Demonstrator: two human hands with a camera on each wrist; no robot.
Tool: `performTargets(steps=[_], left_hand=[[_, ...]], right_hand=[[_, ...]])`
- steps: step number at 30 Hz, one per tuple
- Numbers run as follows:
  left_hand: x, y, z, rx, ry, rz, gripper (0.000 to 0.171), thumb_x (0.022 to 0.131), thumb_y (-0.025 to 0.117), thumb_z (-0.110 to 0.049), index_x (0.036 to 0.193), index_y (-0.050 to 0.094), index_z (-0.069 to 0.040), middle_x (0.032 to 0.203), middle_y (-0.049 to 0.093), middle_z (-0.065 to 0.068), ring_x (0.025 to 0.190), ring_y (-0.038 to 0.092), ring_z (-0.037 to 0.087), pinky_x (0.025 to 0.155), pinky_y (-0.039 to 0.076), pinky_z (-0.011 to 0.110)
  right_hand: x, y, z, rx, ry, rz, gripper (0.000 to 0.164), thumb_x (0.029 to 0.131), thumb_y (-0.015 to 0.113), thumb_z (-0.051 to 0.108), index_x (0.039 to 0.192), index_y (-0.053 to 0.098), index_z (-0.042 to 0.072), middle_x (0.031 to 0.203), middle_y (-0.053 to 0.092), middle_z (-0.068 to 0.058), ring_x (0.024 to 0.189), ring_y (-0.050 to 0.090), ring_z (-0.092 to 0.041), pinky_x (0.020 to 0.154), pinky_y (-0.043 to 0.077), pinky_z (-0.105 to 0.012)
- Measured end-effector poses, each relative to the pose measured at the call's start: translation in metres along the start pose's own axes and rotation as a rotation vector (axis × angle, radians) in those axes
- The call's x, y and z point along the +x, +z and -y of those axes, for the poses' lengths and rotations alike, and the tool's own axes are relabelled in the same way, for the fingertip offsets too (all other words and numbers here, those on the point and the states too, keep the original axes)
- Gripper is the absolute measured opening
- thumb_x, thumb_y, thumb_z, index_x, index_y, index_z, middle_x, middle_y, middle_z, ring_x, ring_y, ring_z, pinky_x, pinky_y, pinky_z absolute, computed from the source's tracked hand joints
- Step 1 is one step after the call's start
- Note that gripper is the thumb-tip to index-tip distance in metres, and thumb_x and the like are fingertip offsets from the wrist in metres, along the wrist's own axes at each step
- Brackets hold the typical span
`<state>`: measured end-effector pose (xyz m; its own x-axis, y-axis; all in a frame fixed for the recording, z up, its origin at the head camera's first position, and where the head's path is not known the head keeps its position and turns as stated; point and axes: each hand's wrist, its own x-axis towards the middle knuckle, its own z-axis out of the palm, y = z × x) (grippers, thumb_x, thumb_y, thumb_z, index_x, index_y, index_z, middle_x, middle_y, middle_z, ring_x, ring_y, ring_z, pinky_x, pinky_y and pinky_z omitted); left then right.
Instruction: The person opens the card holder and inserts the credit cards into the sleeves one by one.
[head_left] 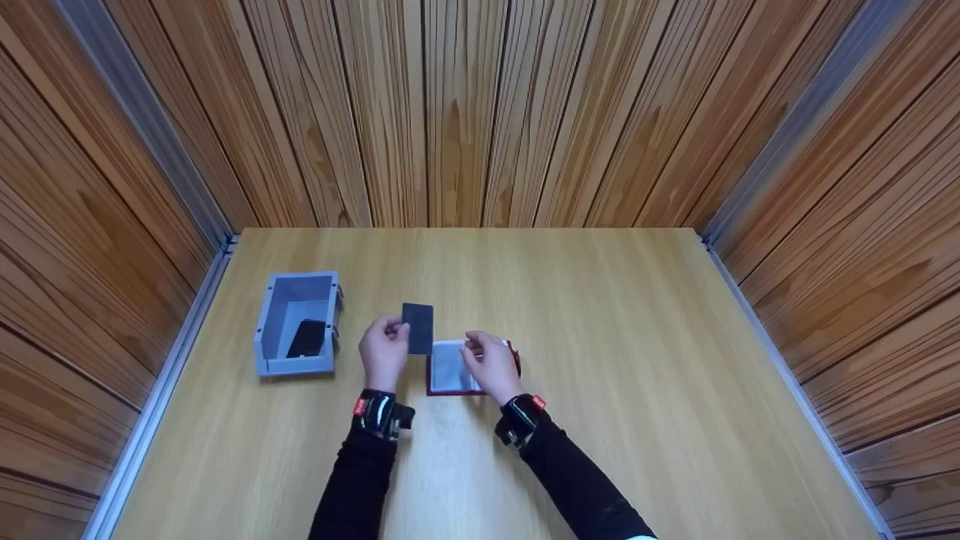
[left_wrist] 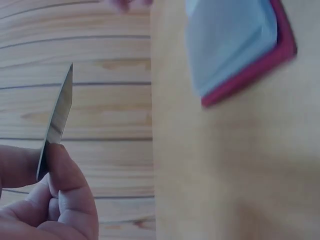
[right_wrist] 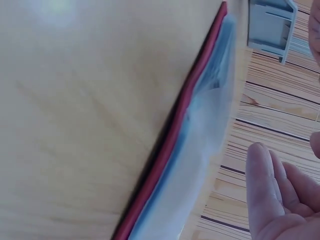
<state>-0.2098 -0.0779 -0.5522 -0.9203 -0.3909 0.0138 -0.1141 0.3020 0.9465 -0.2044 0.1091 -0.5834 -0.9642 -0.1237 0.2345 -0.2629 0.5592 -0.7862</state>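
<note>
My left hand (head_left: 384,352) pinches a dark flat card (head_left: 418,328) between thumb and fingers, raised over the table. In the left wrist view the card (left_wrist: 59,115) stands nearly edge-on, its lower end between the fingertips. Below and to the right lies an opened red card holder (head_left: 454,367) with clear plastic sleeves, its red edge (right_wrist: 167,150) showing in the right wrist view. Over its right part, my right hand (head_left: 491,364) hovers with loosely bent fingers (right_wrist: 262,185) and nothing visible in them. That hand hides part of the holder.
To the left, a grey-blue plastic bin (head_left: 295,366) stands on the wooden table (head_left: 600,315), with a black flat item (head_left: 306,339) inside. Wood-panelled walls (head_left: 457,112) with metal corner rails rise at the back and both sides.
</note>
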Motion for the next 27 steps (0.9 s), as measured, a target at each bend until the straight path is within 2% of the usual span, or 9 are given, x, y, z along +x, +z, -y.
performTargets(steps=[8,12,18,25,27], left_hand=[[-0.017,0.022,-0.001,-0.058,0.013,0.026,0.017,0.091,0.067,-0.002,0.106,0.068,0.004,0.092,0.065,0.012,0.088,0.062,0.026,0.079,0.052,0.038],[-0.024,0.031,-0.001,-0.06,0.053,0.028,0.014,0.088,0.069,0.0,0.102,0.069,0.005,0.088,0.065,0.011,0.084,0.063,0.026,0.077,0.052,0.038],[-0.034,0.041,0.001,-0.074,0.106,0.026,0.011,0.085,0.07,0.002,0.096,0.069,0.005,0.082,0.065,0.008,0.077,0.063,0.024,0.073,0.051,0.036],[-0.039,0.047,0.004,-0.091,0.08,0.033,0.012,0.086,0.07,0.002,0.098,0.069,0.004,0.083,0.064,0.008,0.078,0.062,0.024,0.076,0.051,0.037],[-0.04,0.048,0.005,-0.091,0.09,0.033,0.012,0.086,0.07,0.002,0.098,0.069,0.004,0.083,0.064,0.008,0.078,0.062,0.024,0.076,0.051,0.038]], right_hand=[[0.003,-0.004,0.003,0.042,0.019,-0.044,0.03,0.095,0.064,0.011,0.119,0.063,-0.007,0.095,0.068,-0.01,0.09,0.067,-0.025,0.082,0.054,-0.035],[0.003,-0.005,0.005,0.078,0.022,-0.05,0.032,0.095,0.064,0.012,0.119,0.062,-0.008,0.094,0.068,-0.011,0.086,0.068,-0.026,0.08,0.054,-0.036],[0.004,-0.004,0.007,0.13,0.116,-0.036,0.032,0.095,0.066,0.012,0.12,0.062,-0.006,0.093,0.068,-0.011,0.083,0.067,-0.023,0.074,0.056,-0.033],[0.004,-0.005,0.008,0.117,0.147,-0.037,0.032,0.093,0.067,0.011,0.12,0.062,-0.006,0.093,0.067,-0.01,0.085,0.065,-0.023,0.078,0.053,-0.037],[0.003,-0.006,0.009,0.113,0.147,-0.041,0.031,0.093,0.067,0.009,0.12,0.062,-0.005,0.093,0.067,-0.01,0.084,0.064,-0.022,0.078,0.053,-0.037]])
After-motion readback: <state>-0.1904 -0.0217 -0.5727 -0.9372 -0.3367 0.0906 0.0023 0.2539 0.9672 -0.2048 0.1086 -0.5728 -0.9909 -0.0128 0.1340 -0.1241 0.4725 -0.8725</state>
